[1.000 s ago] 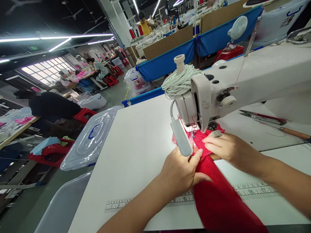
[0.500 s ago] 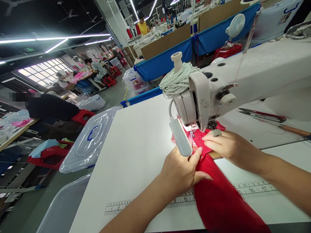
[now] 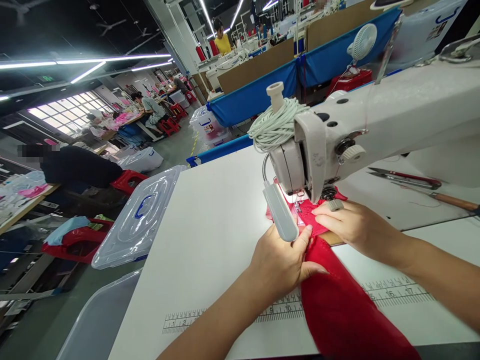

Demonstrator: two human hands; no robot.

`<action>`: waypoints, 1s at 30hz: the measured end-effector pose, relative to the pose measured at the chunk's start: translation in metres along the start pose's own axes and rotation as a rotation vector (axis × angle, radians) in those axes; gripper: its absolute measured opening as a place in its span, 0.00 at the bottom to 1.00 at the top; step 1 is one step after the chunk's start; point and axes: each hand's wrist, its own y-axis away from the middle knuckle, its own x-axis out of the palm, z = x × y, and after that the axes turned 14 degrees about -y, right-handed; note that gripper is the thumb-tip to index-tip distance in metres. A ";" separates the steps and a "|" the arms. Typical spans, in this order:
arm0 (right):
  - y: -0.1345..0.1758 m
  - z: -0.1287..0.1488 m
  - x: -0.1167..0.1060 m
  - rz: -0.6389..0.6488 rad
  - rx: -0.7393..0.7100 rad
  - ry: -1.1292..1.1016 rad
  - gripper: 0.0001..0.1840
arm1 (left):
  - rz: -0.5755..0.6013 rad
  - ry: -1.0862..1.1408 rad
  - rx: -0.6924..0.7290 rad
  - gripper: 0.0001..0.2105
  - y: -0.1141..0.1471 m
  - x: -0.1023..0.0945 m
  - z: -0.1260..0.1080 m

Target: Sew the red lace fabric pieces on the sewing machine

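Observation:
A long piece of red fabric (image 3: 348, 300) runs from under the head of a white sewing machine (image 3: 405, 110) down over the table's front edge. My left hand (image 3: 279, 260) grips it left of the needle area, thumb apart from the fingers; a grey lamp (image 3: 280, 212) partly covers this hand. On the other side, my right hand (image 3: 352, 225) pinches the fabric close to the presser foot, fingers pressed together. The lamp lights the red cloth and a pinkish piece beside it. Needle and fingertips are partly hidden by the machine head.
Scissors (image 3: 405, 177) and a wooden-handled tool (image 3: 453, 200) lie right of the machine's needle end. A ruler strip (image 3: 397, 292) crosses the white tabletop (image 3: 195, 225). Left of the table is a clear plastic bin lid (image 3: 138, 215). Other people sit at tables farther back.
Both hands keep their hold on the red fabric, almost in the same place. The view has shifted very slightly.

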 end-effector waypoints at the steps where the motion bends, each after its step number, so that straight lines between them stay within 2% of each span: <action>1: 0.000 0.000 0.000 -0.010 0.005 0.005 0.15 | -0.004 0.003 -0.004 0.37 0.000 0.000 0.000; 7: -0.005 0.003 -0.005 0.040 0.001 0.003 0.14 | -0.043 0.021 -0.010 0.38 -0.003 0.000 0.001; 9: -0.005 0.003 -0.005 0.016 -0.005 0.014 0.15 | -0.054 0.021 -0.014 0.37 -0.003 0.001 0.001; 12: -0.003 0.002 -0.001 -0.035 0.009 0.042 0.17 | -0.048 0.027 -0.018 0.37 -0.002 0.003 0.003; 19: -0.001 0.001 0.000 -0.009 0.027 0.037 0.18 | -0.054 0.049 -0.008 0.37 -0.004 0.001 0.009; 30: -0.003 0.003 -0.002 0.002 0.040 0.044 0.15 | -0.020 0.020 -0.026 0.39 -0.002 0.002 0.004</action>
